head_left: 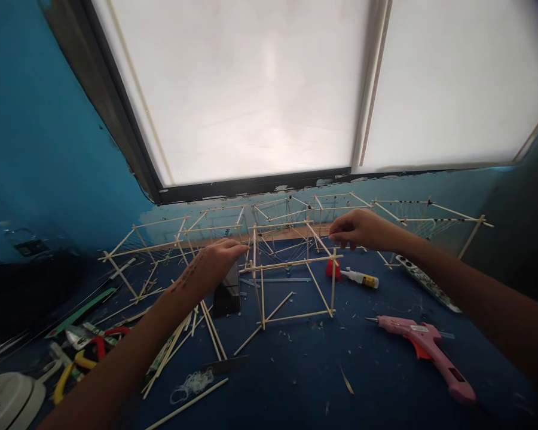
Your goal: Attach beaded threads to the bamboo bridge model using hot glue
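An open box-shaped frame of thin wooden sticks (287, 263) stands in the middle of the blue table, with fine clear threads strung across its upper part. My left hand (222, 257) is at the frame's upper left side, its fingers close together and pointing right; what they grip is hidden. At the upper right side my right hand (358, 230) is closed in a pinch, and anything between its fingertips is too fine to make out. Below the right hand lie a red cap (333, 270) and a small white glue bottle (362, 278).
A pink glue gun (425, 346) lies at right, before a white tray (425, 283). Other stick frames (434, 218) line the wall. Loose sticks (170, 355), tangled thread (192, 385), yellow-and-red-handled pliers (78, 361) and a white plug-socket block (9, 397) lie at left.
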Available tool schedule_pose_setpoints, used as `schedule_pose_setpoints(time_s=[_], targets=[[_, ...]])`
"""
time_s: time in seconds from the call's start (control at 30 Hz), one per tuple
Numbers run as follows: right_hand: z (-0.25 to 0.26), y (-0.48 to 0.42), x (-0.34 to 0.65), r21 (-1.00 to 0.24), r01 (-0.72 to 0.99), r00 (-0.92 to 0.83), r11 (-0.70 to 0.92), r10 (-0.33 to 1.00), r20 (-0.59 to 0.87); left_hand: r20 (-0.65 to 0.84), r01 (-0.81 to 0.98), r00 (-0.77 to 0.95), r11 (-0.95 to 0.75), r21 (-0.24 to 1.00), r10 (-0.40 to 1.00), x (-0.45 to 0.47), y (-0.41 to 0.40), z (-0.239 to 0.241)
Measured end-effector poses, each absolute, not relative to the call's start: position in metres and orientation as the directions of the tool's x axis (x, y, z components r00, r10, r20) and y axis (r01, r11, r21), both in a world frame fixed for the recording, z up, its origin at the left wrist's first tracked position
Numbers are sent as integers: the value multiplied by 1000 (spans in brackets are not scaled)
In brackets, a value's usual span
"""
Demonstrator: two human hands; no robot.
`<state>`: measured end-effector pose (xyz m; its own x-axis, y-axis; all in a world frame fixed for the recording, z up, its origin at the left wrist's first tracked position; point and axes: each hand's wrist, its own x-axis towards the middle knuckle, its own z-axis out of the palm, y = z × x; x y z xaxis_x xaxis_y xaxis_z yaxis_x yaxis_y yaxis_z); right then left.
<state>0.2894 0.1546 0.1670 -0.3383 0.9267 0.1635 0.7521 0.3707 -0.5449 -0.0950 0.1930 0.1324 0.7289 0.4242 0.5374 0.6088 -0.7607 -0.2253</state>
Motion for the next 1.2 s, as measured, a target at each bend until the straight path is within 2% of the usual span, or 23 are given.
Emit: schedule_pose_setpoints(time_s=[0.13,0.23,0.33,0.5,0.57,0.63,0.73,0.8,0.9,1.2], targets=[[166,158,297,-588,714,-345,379,922,176,555,674,639,-735,-71,532,-91,187,140],[164,160,302,-661,658,-351,359,924,153,550,672,582,-735,90,599,-87,181,147],[163,160,304,-680,653,-327,334,934,145,553,654,519,-720,233,651,-85,176,150],[161,157,305,-634,684,-322,361,929,181,576,635,467,-707,311,672,-84,173,150],[160,158,304,-613,694,-303,378,925,228,579,614,498,-734,290,646,-83,174,151],[159,159,302,-603,701,-274,380,925,265,577,601,559,-770,213,596,-81,176,152],[159,161,297,-579,705,-271,410,910,314,561,604,660,-797,0,500,-78,182,153],[160,161,293,-513,732,-303,449,888,346,533,593,719,-793,-136,446,-77,186,154],[161,160,288,-409,767,-366,495,860,354,473,552,788,-792,-260,393,-76,187,156],[156,160,281,-349,770,-416,533,836,358,440,516,824,-794,-321,358,-74,185,159]])
